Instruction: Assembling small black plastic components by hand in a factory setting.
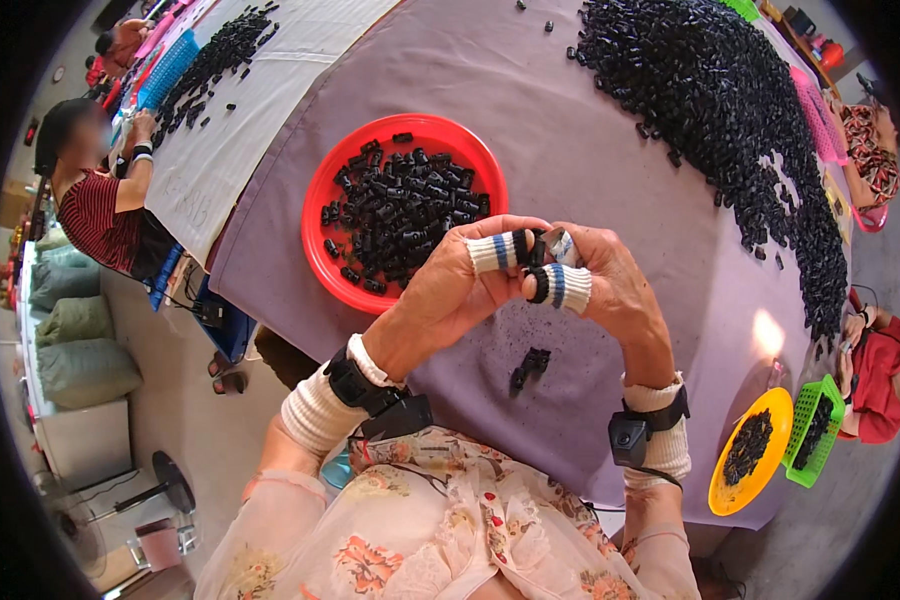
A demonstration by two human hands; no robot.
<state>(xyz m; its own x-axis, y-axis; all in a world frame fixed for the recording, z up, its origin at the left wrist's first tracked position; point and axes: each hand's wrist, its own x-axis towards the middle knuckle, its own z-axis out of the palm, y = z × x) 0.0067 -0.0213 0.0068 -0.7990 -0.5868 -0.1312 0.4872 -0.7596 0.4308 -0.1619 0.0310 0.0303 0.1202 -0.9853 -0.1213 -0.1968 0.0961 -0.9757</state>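
My left hand (455,272) is closed, with knitted finger covers banded in blue and black on the thumb and finger. It pinches a small black plastic part (537,248), mostly hidden by the fingertips. Facing it, my right hand (610,268) is closed on a small, flat, silvery blade-like piece (561,246) that meets the black part. Just left of my hands sits a round red tray (315,245) holding many short black plastic parts (405,205). Below my hands, a few loose black parts (530,368) lie on the cloth among dark crumbs.
A large heap of black parts (700,100) covers the far right of the purple-grey tablecloth (440,60). A yellow tray (722,490) and a green basket (820,425) stand at the right edge. At left, a person in a striped shirt (100,215) works at another table.
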